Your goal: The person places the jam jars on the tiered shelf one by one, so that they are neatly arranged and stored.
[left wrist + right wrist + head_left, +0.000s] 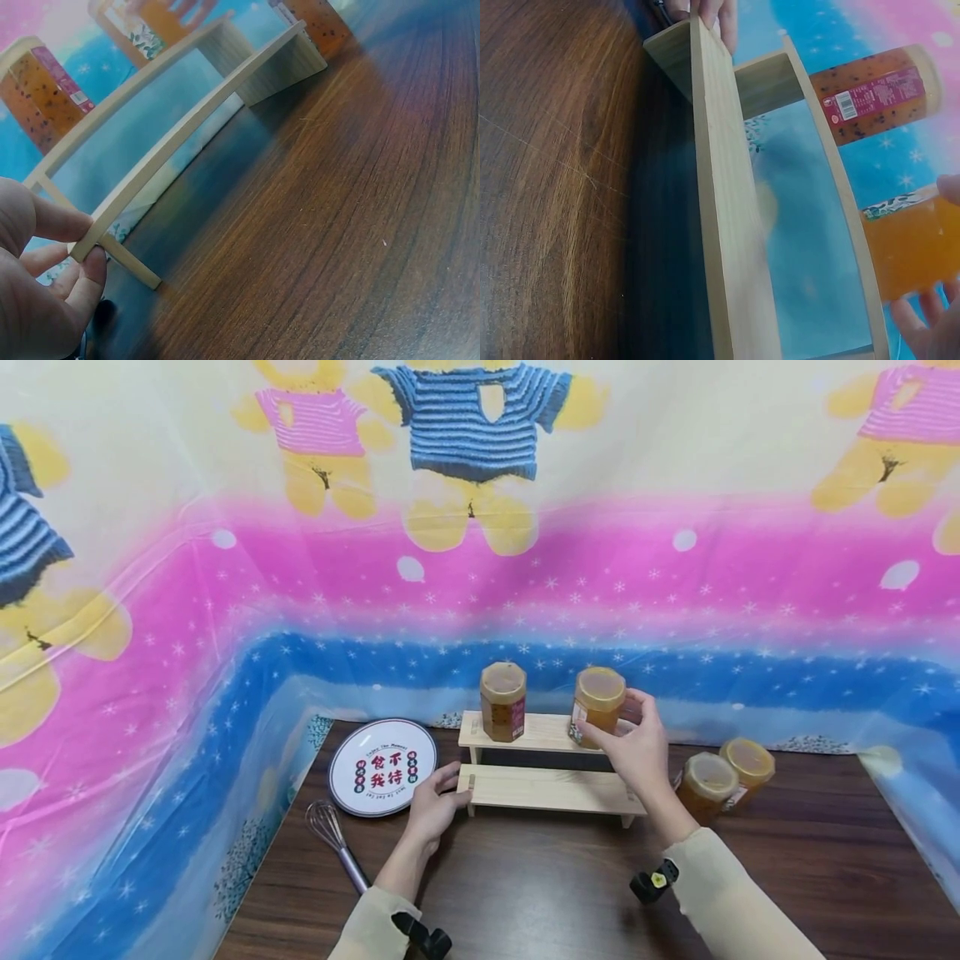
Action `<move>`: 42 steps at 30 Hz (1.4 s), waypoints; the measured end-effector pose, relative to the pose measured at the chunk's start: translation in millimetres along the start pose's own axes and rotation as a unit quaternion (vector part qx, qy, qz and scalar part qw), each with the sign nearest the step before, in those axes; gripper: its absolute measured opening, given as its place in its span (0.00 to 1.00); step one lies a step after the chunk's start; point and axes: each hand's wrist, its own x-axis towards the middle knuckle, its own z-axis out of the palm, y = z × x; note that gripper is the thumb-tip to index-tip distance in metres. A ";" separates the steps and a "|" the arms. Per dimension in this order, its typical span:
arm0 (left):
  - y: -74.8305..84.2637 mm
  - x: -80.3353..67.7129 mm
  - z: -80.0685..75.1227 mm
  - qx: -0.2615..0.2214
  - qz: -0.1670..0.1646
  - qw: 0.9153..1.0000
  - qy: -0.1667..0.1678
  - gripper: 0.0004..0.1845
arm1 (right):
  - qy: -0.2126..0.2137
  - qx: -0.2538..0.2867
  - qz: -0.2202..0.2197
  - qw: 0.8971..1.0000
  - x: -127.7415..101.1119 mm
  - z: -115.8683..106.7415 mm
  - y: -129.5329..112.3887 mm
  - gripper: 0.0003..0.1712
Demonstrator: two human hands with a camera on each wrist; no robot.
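A two-tier wooden rack (547, 787) stands on the table. My left hand (433, 806) pinches the left end of its lower board, thumb and fingers on either side in the left wrist view. On the upper tier, toward the right, is a jar of amber contents (597, 697) with a yellowish lid. My right hand (636, 745) holds this jar around its side, and the same jar (911, 244) shows in the right wrist view. A darker jar with a magenta label (502, 703) sits upright on the upper tier's left part.
Right of the rack are two more lidded jars, a nearer one (707, 787) and one behind it (748, 766). A round white plate (347, 781) with red characters lies left of the rack. In front of it lies a whisk (337, 839). A patterned cloth (600, 577) hangs behind.
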 end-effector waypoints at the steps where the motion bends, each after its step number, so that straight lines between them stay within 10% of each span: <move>1: -0.1 -0.1 0.0 0.000 0.001 1.000 -0.001 0.32 | 0.001 0.001 0.001 1.000 -0.5 -0.7 0.0 0.52; 28: -0.2 0.0 2.1 0.007 -0.004 1.000 0.001 0.32 | 0.082 -0.005 -0.066 0.994 -40.8 -55.4 -1.2 0.43; 42: -0.2 -1.1 1.0 0.004 0.001 1.000 0.002 0.32 | 0.154 -0.018 -0.019 0.988 -72.2 -82.2 17.3 0.44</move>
